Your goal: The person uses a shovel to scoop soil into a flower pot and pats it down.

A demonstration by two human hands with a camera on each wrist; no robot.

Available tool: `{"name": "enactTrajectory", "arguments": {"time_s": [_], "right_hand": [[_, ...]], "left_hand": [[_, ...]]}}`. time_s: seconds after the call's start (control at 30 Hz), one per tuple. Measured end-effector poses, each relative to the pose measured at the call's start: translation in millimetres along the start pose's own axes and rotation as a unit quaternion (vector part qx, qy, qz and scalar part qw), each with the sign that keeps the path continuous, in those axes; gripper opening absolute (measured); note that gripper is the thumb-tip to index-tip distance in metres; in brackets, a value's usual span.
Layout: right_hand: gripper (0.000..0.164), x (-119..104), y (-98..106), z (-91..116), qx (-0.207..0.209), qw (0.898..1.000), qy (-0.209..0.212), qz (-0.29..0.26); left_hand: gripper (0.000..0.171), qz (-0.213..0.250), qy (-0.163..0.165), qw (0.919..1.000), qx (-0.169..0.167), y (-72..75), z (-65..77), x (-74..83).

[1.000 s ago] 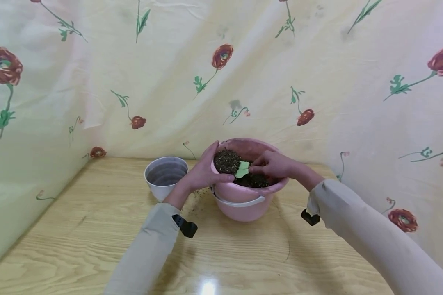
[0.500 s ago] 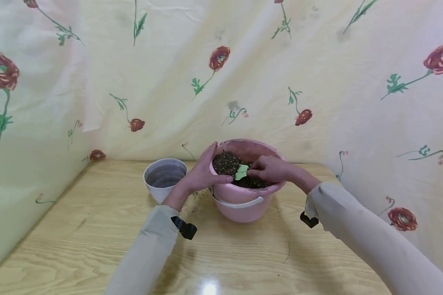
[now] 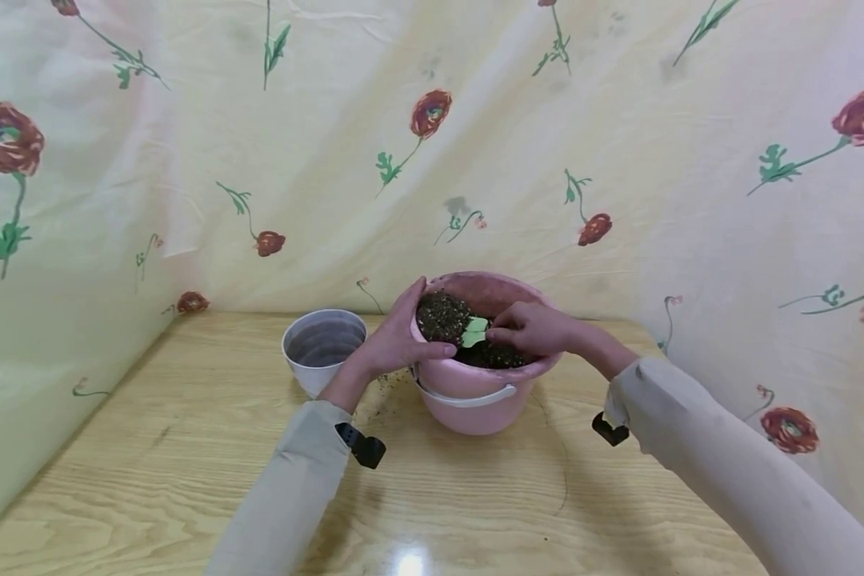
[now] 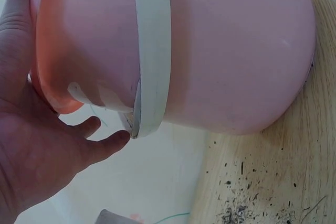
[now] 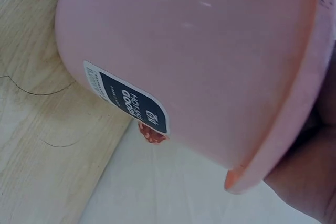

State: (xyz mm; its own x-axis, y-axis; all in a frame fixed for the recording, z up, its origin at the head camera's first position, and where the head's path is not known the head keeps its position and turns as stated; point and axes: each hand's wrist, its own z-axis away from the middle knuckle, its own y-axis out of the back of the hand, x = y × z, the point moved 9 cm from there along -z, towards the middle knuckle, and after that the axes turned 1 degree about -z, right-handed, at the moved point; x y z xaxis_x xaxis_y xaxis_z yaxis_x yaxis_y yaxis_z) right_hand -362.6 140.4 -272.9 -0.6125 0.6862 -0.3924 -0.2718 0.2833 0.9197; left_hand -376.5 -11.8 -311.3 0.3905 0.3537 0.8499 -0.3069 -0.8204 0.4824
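Observation:
A pink bucket [image 3: 475, 412] with a white handle [image 3: 475, 398] stands on the table, dark soil [image 3: 442, 316] heaped at its left side inside. My left hand [image 3: 403, 332] holds the bucket's left rim, its thumb at the near edge. In the left wrist view, two fingertips of that hand [image 4: 47, 135] show beside the handle. Inside the bucket, my right hand [image 3: 533, 328] pinches a flat, light-green piece [image 3: 474, 332], which lies against the soil; its kind is unclear. From the right wrist, the bucket wall [image 5: 199, 51] hides most of the right hand [image 5: 304, 177].
Left of the bucket stands a white pot [image 3: 317, 372], grey inside. Soil crumbs [image 3: 382, 392] lie on the wooden table [image 3: 151, 464] between the two. A floral cloth [image 3: 317, 160] hangs behind and along both sides. Each wrist wears a black strap device [image 3: 360, 445].
My right hand sits slightly lower in the bucket than a second ago, still with the green piece. The left hand and the bucket stay in place.

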Motion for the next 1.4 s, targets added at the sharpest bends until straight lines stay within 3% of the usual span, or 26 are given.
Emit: {"name": "enactTrajectory", "arguments": {"time_s": [0.17,0.33,0.53,0.93,1.2,1.4], "right_hand": [[0.026,2.6,3.3,4.0,-0.010,0.999,-0.014,-0.038],[0.026,1.1,11.3,6.2,0.006,1.000,-0.004,-0.015],[0.027,2.5,24.6,12.3,0.027,0.999,-0.043,-0.003],[0.025,8.1,33.8,27.4,0.026,0.998,-0.040,-0.039],[0.028,9.5,38.1,27.9,0.021,0.997,-0.045,-0.066],[0.028,0.0,45.9,29.0,0.030,0.997,-0.034,-0.064]], "left_hand": [[0.119,0.005,0.000,1.0000,-0.005,-1.4,-0.3,0.6],[0.118,0.002,0.005,1.0000,-0.001,-0.4,1.1,0.3],[0.119,0.007,0.005,1.0000,0.006,0.5,2.4,-1.1],[0.114,0.049,-0.057,0.9969,-0.025,-3.8,2.5,12.4],[0.119,0.044,-0.038,0.9983,-0.011,-3.5,1.0,4.8],[0.119,0.013,-0.028,0.9995,-0.002,0.6,5.2,5.5]]}}
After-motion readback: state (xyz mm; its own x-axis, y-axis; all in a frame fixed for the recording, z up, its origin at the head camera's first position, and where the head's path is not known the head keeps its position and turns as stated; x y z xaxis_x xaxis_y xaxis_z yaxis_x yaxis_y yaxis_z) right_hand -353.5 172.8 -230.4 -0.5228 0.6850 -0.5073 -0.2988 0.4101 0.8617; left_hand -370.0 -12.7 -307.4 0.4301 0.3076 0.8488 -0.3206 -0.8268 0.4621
